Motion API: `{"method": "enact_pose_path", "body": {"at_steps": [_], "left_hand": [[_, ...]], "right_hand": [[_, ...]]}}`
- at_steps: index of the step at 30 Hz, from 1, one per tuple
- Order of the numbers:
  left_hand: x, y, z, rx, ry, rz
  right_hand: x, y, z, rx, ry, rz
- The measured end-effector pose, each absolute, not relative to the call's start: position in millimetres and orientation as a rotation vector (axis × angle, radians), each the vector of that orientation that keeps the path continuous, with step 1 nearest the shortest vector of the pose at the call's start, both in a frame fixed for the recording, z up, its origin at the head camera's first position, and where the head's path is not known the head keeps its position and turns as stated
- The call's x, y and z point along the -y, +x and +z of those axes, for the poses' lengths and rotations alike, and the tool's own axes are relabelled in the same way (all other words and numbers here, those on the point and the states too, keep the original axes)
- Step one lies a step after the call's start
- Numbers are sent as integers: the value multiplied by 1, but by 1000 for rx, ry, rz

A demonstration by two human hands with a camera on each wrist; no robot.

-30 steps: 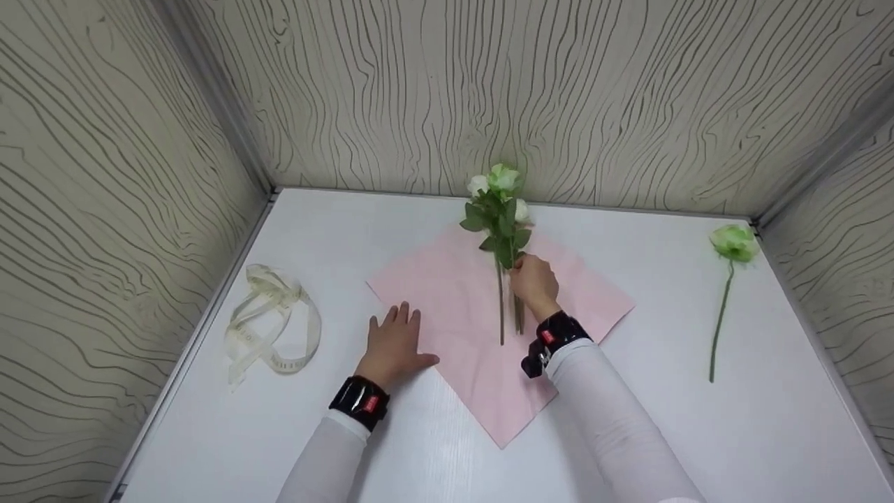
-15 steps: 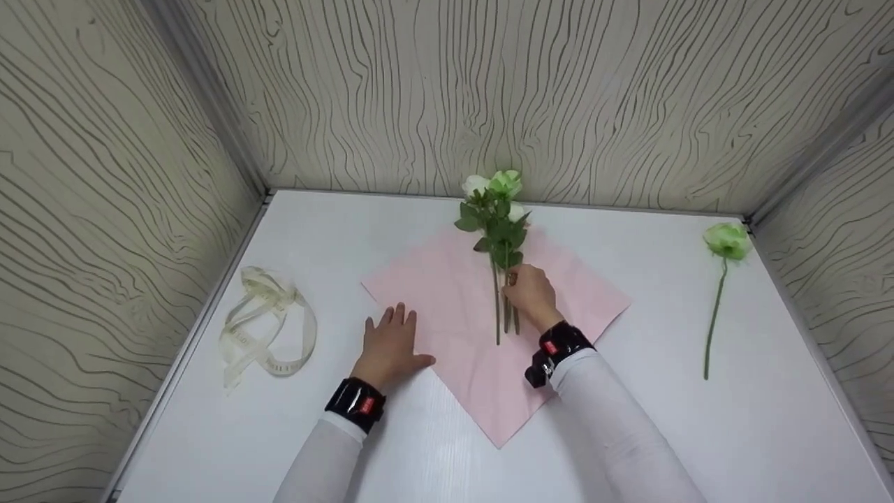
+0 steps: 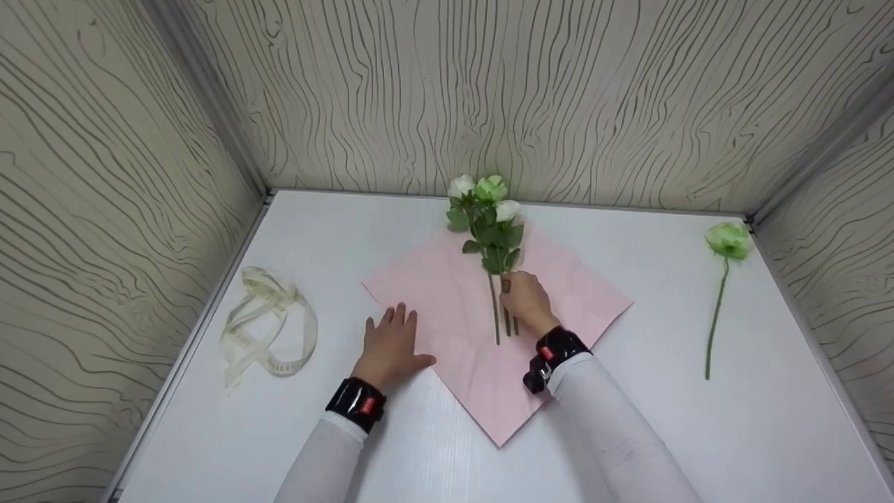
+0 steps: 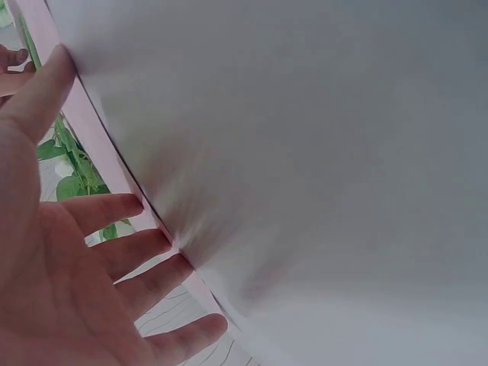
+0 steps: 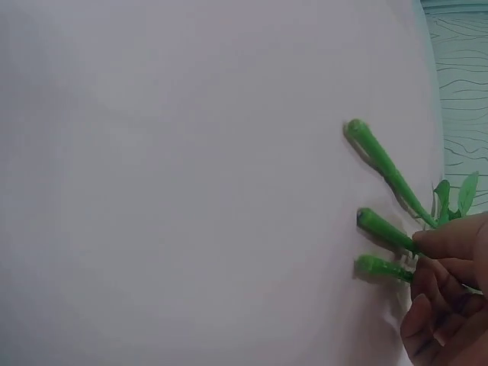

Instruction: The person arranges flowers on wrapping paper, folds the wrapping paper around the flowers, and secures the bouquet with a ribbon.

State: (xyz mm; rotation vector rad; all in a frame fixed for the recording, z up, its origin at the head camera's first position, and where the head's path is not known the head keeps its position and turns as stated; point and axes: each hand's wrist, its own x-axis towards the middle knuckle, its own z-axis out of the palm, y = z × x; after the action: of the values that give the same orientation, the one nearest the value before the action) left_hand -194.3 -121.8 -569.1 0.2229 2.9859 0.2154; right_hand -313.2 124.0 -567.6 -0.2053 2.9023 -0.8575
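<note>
Three long-stemmed artificial flowers lie together on a sheet of pink wrapping paper [image 3: 482,398]: two white roses [image 3: 461,186] and a pale green flower [image 3: 491,188], with dark green leaves below the heads. My right hand [image 3: 529,302] pinches among their stems below the leaves, fingers curled. In the right wrist view, three green stem ends [image 5: 381,160] point out past the thumb and fingertips over the paper. My left hand [image 3: 391,346] lies flat with spread fingers at the paper's left edge; in the left wrist view its fingertips [image 4: 175,267] touch that edge.
A loosely coiled cream ribbon [image 3: 283,365] with printed lettering lies at the left of the white table [image 3: 433,475]. A single green flower [image 3: 728,241] on a long stem lies at the far right. Wood-grain panels [image 3: 447,91] wall the back and both sides.
The flower heads have shifted left and slightly toward me, with my right hand moving down a little along the stems. My left hand and the paper stay in place.
</note>
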Motion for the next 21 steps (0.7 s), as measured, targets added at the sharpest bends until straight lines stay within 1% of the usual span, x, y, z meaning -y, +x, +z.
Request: {"method": "enact_pose_path", "body": {"at_steps": [6, 10, 14, 21], "left_hand": [[122, -195, -569, -2994, 232, 212], [121, -195, -568, -3004, 233, 212], [121, -195, -567, -2999, 216, 200], [121, -194, -568, -3000, 216, 212]], "right_hand": [[-133, -313, -562, -2924, -258, -939], [-151, -310, -551, -3016, -196, -924], [-182, -306, -544, -3124, -103, -833], [-250, -299, -543, -3212, 103, -707]]}}
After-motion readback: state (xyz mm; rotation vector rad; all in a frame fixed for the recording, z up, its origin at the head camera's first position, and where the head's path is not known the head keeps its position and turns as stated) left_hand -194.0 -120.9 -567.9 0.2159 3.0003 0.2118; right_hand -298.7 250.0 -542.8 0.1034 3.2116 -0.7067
